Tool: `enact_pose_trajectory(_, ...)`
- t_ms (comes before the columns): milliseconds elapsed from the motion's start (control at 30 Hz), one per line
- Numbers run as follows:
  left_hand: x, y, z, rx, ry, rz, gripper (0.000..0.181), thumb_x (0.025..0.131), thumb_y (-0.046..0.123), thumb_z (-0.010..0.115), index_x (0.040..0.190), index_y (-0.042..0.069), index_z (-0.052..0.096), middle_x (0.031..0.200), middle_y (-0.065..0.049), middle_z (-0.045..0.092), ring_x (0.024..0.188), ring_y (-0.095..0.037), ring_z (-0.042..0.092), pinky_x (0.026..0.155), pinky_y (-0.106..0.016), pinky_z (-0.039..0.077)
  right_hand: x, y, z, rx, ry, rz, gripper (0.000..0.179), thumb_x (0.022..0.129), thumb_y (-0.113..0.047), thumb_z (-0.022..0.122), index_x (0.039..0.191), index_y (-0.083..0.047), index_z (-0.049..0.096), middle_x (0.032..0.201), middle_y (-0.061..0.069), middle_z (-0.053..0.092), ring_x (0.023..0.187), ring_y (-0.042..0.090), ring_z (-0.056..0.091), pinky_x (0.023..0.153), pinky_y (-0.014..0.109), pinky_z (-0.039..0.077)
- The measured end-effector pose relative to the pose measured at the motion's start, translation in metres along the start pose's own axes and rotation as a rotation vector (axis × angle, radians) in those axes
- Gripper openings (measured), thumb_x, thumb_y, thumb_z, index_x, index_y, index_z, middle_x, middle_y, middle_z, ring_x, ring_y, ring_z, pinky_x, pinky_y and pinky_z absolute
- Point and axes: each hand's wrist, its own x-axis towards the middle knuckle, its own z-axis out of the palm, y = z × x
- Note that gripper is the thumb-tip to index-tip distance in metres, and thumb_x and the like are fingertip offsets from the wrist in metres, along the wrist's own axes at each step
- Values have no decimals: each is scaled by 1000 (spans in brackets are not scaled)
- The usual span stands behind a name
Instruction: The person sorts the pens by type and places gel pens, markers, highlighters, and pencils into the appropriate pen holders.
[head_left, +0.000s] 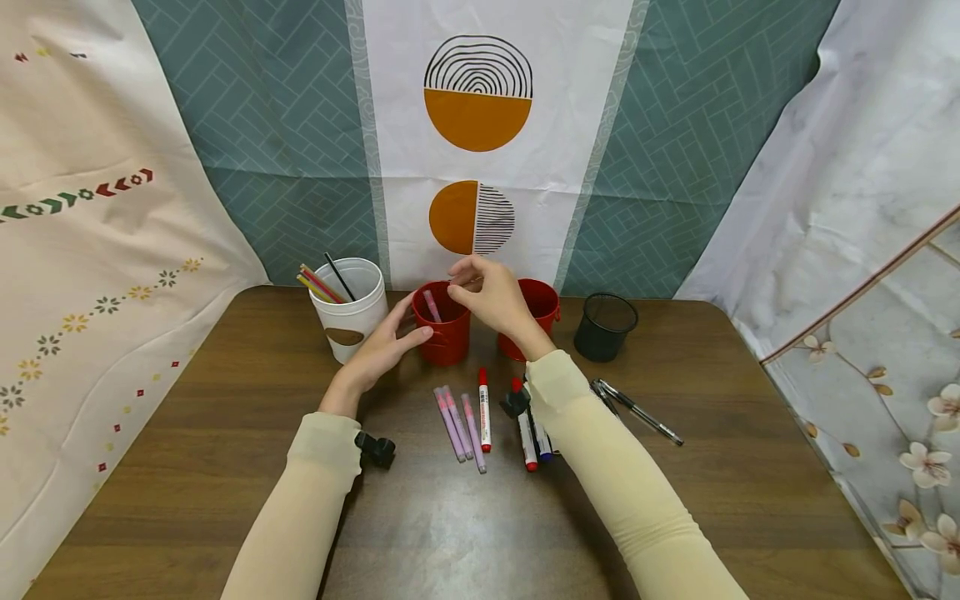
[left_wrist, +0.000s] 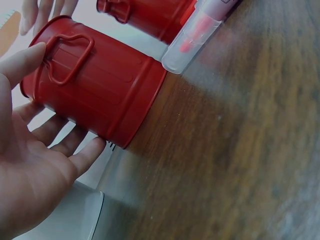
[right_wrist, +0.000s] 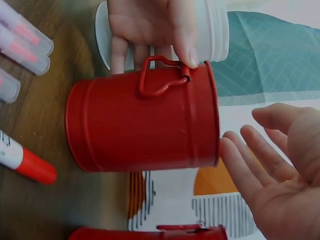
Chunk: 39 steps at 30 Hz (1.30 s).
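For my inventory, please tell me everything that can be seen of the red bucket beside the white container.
The red bucket looks like painted metal, round, with raised bands and a wire loop handle. It stands upright on the table, open at the top, with one pinkish marker inside. The left hand holds its side near the handle; the right hand is at its rim, contact unclear.
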Motion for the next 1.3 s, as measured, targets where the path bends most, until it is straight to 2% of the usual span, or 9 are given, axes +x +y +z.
enact_pose_trajectory(233, 0, 0, 0, 14, 3, -8, 76, 106, 29, 64, 170, 26, 23, 168, -11, 36, 155, -37, 32, 125, -62, 29, -14, -4, -10, -63, -48, -42, 24, 97, -11, 77, 119, -4, 72, 108, 8, 75, 95, 22, 74, 89, 34, 63)
enact_pose_trajectory(500, -1, 0, -1, 19, 6, -12, 76, 106, 30, 65, 170, 26, 23, 168, -11, 36, 155, -36, 31, 126, -62, 28, -35, -12, -15, -139, -134, -44, 27, 97, -11, 77, 123, -5, 72, 116, 14, 75, 98, 24, 74, 92, 37, 63)
enact_pose_trajectory(733, -1, -1, -1, 23, 8, -11, 76, 106, 30, 65, 170, 26, 24, 169, -11, 35, 156, -35, 29, 126, -63, 25, -49, -16, -13, -176, -180, -36, 28, 97, -11, 77, 124, -4, 72, 116, 13, 75, 100, 27, 74, 91, 36, 63)
enact_pose_trajectory(900, 0, 0, -1, 25, 7, -9, 76, 106, 30, 65, 170, 26, 24, 169, -10, 35, 156, -35, 30, 126, -62, 26, -57, -17, -11, -186, -198, -39, 27, 97, -10, 78, 123, -4, 73, 114, 12, 75, 96, 22, 73, 87, 33, 63)
enact_pose_trajectory(1300, -1, -2, -1, 22, 13, -17, 77, 105, 31, 65, 170, 26, 24, 170, -9, 34, 157, -34, 28, 126, -63, 26, -73, -16, -1, -222, -215, -46, 26, 95, -10, 79, 120, -3, 74, 109, 13, 76, 93, 25, 72, 82, 32, 62)
